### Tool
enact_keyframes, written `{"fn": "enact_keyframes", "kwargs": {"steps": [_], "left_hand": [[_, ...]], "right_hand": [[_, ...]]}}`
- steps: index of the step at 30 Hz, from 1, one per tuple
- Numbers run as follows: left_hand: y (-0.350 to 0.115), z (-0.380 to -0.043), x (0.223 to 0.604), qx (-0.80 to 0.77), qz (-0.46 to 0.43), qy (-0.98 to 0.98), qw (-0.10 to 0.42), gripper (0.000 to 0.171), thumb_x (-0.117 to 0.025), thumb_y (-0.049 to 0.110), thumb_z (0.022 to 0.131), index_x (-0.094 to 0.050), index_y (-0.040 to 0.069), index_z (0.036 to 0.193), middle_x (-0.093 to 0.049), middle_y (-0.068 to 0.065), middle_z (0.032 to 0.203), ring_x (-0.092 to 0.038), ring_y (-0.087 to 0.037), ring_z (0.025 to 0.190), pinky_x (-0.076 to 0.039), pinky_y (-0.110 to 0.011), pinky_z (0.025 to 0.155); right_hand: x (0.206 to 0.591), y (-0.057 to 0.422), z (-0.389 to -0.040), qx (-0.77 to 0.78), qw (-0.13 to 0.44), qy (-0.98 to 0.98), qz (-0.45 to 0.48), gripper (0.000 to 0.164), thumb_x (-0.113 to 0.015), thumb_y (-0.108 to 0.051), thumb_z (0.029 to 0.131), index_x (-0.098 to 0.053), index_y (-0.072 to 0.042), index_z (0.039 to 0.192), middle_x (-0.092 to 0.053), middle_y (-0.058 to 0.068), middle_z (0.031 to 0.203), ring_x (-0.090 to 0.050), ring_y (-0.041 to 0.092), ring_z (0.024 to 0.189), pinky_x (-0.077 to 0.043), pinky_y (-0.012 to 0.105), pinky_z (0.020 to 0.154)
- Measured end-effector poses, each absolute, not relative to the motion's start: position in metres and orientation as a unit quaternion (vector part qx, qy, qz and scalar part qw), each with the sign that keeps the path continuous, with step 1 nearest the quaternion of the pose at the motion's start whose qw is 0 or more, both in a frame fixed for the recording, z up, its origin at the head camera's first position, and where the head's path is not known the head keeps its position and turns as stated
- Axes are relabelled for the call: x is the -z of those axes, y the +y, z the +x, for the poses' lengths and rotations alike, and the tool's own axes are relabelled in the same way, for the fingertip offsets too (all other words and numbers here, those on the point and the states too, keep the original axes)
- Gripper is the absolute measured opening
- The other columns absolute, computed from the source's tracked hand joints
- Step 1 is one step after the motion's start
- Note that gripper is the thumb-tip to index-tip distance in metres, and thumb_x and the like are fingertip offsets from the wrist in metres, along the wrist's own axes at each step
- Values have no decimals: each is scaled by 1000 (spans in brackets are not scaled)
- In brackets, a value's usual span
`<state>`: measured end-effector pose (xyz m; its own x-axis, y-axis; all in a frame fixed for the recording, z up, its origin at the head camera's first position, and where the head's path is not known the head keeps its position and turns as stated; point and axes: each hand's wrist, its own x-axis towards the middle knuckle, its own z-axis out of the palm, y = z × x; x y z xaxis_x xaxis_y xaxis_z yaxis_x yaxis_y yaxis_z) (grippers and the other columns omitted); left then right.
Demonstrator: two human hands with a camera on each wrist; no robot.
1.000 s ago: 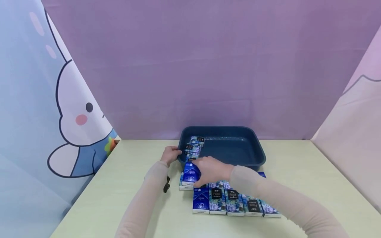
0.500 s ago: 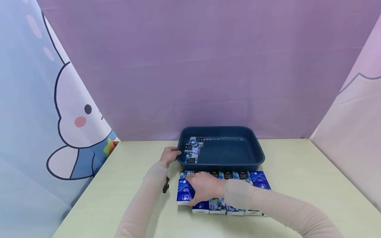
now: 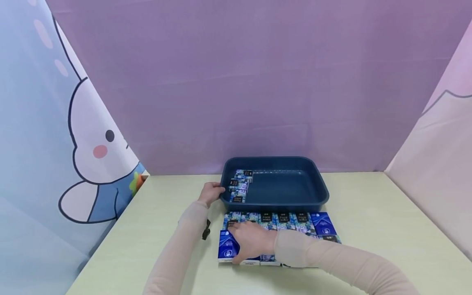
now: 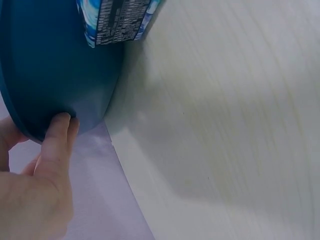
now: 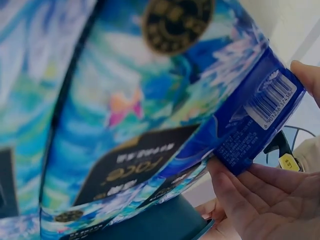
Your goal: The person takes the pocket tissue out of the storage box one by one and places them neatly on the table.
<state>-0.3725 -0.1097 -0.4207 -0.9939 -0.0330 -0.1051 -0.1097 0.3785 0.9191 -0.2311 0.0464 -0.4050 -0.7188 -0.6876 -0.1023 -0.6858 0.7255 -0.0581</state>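
My left hand [image 3: 211,193] pinches the left rim of a dark blue plastic basin [image 3: 282,188], thumb and fingers on either side of its wall in the left wrist view. With my right hand [image 3: 254,238] I grip a blue tissue pack [image 3: 226,246] by its sides, at the left end of the front row. The right wrist view shows its barcode side [image 5: 260,110] between thumb and fingers. Floral tissue packs [image 3: 266,221] lie in rows in front of the basin; my right hand and sleeve hide part of the front row.
Some floral tissue packs [image 3: 239,185] stand along the basin's left side. Another blue pack [image 3: 323,223] ends the back row at right. A small black item [image 3: 206,230] shows beside my left sleeve. A purple cloth backdrop [image 3: 273,90] rises behind the pale table [image 3: 368,229].
My right hand has carried the blue tissue pack from above the left end of the back row toward me, down to the left end of the front row. The left hand stays on the rim.
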Motion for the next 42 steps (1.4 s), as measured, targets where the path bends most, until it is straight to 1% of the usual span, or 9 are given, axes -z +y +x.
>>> {"fn": "enact_keyframes", "kwargs": {"steps": [8,16,24,28,34,42], "left_hand": [[-109,-372,420,-555,-39,831,32,37,-52,9,90,-52,-8,124,-56,-25,122,-58,-32,109,-49,-39,92],[-109,-369,417,-551,-36,833,33,37,-52,9,90,-52,-7,124,-56,-24,122,-57,-32,110,-49,-40,92],[-109,-371,418,-547,-37,836,34,38,-52,10,91,-51,-7,124,-55,-24,123,-56,-32,111,-48,-40,93],[-109,-372,419,-546,-37,837,33,38,-52,9,91,-51,-7,124,-55,-24,123,-57,-33,110,-48,-41,93],[-110,-372,419,-544,-36,837,36,38,-52,10,90,-51,-7,124,-56,-24,123,-57,-33,110,-48,-41,92],[-110,-373,420,-547,-37,836,38,39,-51,11,91,-50,-7,125,-55,-24,124,-55,-33,113,-48,-42,93]], "right_hand": [[408,44,-225,-10,50,935,-352,86,-69,-60,68,-48,-7,132,-53,8,130,-53,21,116,-45,31,97],[412,41,-220,-28,38,937,-346,85,-68,-58,71,-45,-5,134,-50,9,133,-48,22,121,-44,31,99],[417,41,-219,-37,26,937,-348,82,-67,-57,72,-47,-5,132,-51,7,128,-49,21,118,-45,32,97],[417,41,-217,-43,27,938,-344,80,-66,-57,73,-47,-6,131,-50,7,128,-48,21,118,-43,32,99],[417,42,-217,-37,34,938,-343,83,-65,-61,72,-47,-6,131,-49,8,129,-47,22,119,-43,33,100],[419,46,-218,-44,19,934,-353,87,-60,-68,69,-50,-7,130,-50,7,127,-49,20,115,-45,30,97]]}}
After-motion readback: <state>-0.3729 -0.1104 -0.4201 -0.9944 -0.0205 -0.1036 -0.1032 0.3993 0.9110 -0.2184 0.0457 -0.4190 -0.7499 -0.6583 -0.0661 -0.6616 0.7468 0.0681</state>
